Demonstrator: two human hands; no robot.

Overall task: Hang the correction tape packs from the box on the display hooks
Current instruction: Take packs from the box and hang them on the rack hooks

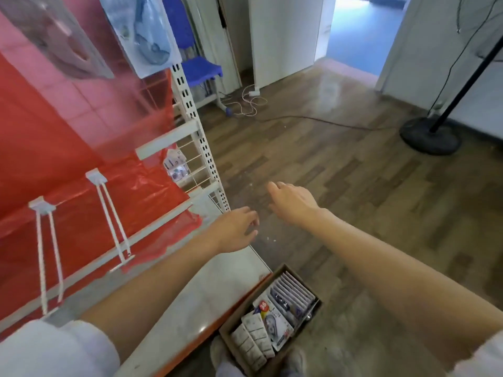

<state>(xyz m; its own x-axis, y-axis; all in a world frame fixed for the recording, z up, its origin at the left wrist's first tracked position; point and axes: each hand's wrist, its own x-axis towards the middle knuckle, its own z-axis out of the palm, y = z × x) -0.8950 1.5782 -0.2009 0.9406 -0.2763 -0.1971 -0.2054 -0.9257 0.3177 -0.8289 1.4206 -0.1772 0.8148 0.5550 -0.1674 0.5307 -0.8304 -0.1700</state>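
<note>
Where the brown cardboard box point(272, 319) sits on the wood-pattern floor point(340, 172) beside the shelf base, it is full of white carded correction tape packs point(275, 326). One pack lies face up with a red and yellow round sticker and a clear blister over a grey dispenser; the others stand on edge in two rows, showing only printed white backs, so their fronts cannot be read. The box's near corner is cut off by the bottom of the view, next to a blurred pale shoe.

Both forearms reach forward above the box and neither hand holds a pack. The left hand point(236, 229) hovers over the far corner of the grey shelf board with orange front edge point(196, 303), its fingers loosely curled and empty. The right hand point(292, 204) hangs over the floor, fingers straight and slightly apart.

Two white double-wire display hooks point(117, 221) stick out from rails on the red plastic-covered back panel point(54, 137), and both are bare. Further back on the rack one small pack point(176, 165) hangs, too blurred to identify. Two large clear blister packages point(147, 31) at the top are cropped by the frame.
</note>
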